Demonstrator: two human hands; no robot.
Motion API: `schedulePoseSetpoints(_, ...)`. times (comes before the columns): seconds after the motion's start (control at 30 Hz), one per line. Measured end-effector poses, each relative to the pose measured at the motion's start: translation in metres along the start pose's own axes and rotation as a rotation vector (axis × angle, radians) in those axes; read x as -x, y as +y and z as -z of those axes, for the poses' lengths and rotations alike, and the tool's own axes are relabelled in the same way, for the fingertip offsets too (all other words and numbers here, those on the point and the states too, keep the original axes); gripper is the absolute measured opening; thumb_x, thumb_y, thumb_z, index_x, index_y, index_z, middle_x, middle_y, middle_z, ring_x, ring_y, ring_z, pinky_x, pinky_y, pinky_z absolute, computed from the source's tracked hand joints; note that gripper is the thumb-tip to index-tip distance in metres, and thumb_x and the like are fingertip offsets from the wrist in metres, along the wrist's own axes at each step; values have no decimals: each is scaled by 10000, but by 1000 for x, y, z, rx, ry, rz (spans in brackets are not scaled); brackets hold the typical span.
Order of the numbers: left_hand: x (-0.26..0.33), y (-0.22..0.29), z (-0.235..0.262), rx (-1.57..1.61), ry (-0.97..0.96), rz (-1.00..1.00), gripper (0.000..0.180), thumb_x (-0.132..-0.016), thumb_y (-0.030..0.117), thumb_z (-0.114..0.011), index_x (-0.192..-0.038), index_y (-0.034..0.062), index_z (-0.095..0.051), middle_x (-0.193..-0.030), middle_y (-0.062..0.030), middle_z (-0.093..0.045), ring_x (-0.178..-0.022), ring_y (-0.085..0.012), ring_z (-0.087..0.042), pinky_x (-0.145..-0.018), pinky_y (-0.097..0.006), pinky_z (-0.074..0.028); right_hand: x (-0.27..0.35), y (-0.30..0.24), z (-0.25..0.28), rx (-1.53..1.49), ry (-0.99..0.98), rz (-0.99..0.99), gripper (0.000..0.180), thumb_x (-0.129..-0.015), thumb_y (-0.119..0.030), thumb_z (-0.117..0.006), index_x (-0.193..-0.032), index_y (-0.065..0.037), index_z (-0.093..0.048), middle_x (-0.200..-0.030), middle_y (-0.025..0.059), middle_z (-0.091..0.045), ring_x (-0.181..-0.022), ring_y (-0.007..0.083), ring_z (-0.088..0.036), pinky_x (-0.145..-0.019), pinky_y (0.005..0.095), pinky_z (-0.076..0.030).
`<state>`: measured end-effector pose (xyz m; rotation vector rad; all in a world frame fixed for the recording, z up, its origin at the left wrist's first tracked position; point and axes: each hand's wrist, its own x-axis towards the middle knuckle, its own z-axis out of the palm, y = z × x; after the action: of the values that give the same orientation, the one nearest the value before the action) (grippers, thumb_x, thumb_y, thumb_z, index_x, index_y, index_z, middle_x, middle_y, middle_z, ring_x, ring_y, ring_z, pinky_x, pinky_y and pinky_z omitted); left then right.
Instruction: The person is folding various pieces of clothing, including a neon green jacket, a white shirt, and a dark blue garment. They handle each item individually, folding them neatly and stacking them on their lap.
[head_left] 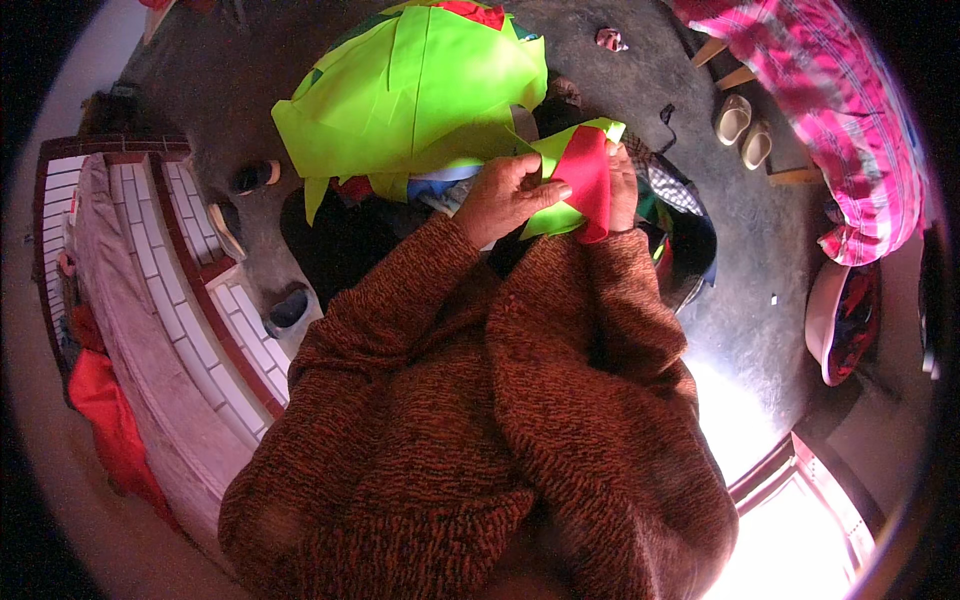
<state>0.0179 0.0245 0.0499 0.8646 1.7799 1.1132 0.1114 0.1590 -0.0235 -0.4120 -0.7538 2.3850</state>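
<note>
My left hand (pixel 508 192) pinches a small piece of red cloth (pixel 588 180) that lies against a strip of bright green cloth (pixel 553 152). My right hand (pixel 623 188) grips the same red and green piece from its right side, mostly hidden behind the fabric. Both forearms are in rust-brown knitted sleeves. Just beyond the hands lies a large heap of bright green fabric (pixel 420 85) with a red scrap (pixel 482 13) on its top. Dark and checked cloths (pixel 668 188) lie under the hands.
A tiled ledge (pixel 170 290) with a red cloth (pixel 110 420) runs along the left. A bed with a pink plaid cover (pixel 835 95) is at the right, a pair of sandals (pixel 742 128) beside it, and a white basin (pixel 828 310) lower right. Shoes (pixel 258 177) sit on the grey floor.
</note>
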Motion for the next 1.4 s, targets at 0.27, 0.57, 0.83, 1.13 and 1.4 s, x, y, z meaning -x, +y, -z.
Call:
schedulePoseSetpoints(0.27,5,-11,-1,529,72,-183,266,-812,71,-644,-1062,-13,-606,-945,-47,-649,-842,-113,-595,-789,-266,-470,4,1,-12,116,-18,13,259,-911,-306,-561,-975,-55,-557,-945,61,-628,-830,152,-603,-761,298,-499)
schedulePoseSetpoints(0.57,4,-11,6,704,98,-181,292,-779,111,-613,-1056,19,-615,-934,-7,-629,-866,-103,-558,-820,-264,-424,6,2,-11,186,-37,-32,219,-899,-253,-592,-968,-46,-578,-932,28,-639,-818,110,-579,-770,260,-458)
schedulePoseSetpoints(0.83,4,-7,14,717,100,-181,392,-745,180,-587,-1093,-1,-597,-983,-35,-633,-913,-137,-565,-863,-285,-410,8,1,-17,187,-39,-36,175,-889,-222,-609,-926,-52,-588,-914,25,-642,-810,105,-576,-763,265,-460)
schedulePoseSetpoints(1.13,1,-21,15,1138,-71,-156,603,-737,211,-576,-1276,-23,-437,-1245,-148,-539,-1148,-271,-516,-1018,-410,-356,9,-6,-20,99,-68,-154,259,-910,-281,-564,-1034,-53,-571,-997,54,-631,-868,144,-596,-792,306,-475)
schedulePoseSetpoints(1.4,0,-27,16,1226,-100,-101,601,-774,254,-541,-1286,-39,-425,-1285,-161,-509,-1172,-284,-497,-1034,-432,-334,8,2,-11,81,-137,-72,202,-881,-189,-604,-1031,-58,-570,-1025,68,-631,-893,162,-599,-821,321,-476)
